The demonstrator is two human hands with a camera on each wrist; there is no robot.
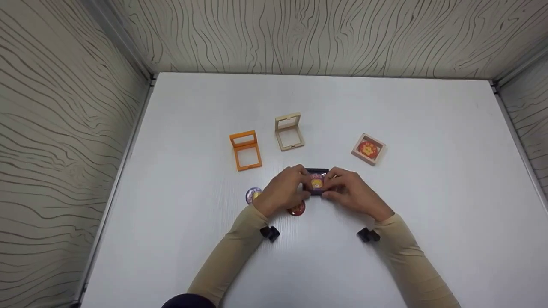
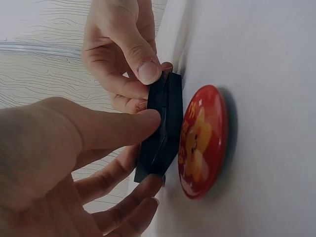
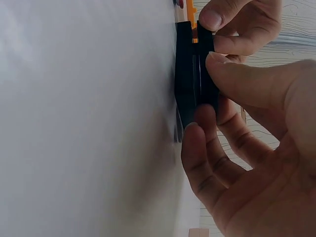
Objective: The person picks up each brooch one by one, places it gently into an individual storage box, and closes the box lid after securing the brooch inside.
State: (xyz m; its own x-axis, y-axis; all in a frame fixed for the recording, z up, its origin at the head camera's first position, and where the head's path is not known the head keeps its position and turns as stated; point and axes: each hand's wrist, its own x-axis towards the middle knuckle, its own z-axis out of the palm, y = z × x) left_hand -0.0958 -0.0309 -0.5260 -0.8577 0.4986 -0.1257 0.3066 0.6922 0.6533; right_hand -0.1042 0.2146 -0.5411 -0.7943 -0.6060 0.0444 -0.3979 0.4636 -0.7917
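Note:
Both hands hold a small black display frame (image 1: 317, 170) low over the table, one at each side. A purple badge with a yellow bear face (image 1: 317, 183) shows inside it. My left hand (image 1: 283, 190) pinches the left edge with thumb and fingertips, and my right hand (image 1: 357, 193) grips the right edge the same way. From the side, the black frame (image 3: 185, 74) appears as two layers with a narrow gap between them. Beside it in the left wrist view lies a round red badge with a yellow star character (image 2: 203, 143).
An orange frame (image 1: 248, 167) and a cream frame (image 1: 292, 148) stand hinged wide behind the hands. Farther right lies a light wooden frame (image 1: 356, 154) with a red star badge inside. A blue-rimmed badge (image 1: 251, 194) is partly hidden by the left wrist. Patterned walls enclose the white table (image 1: 428, 128).

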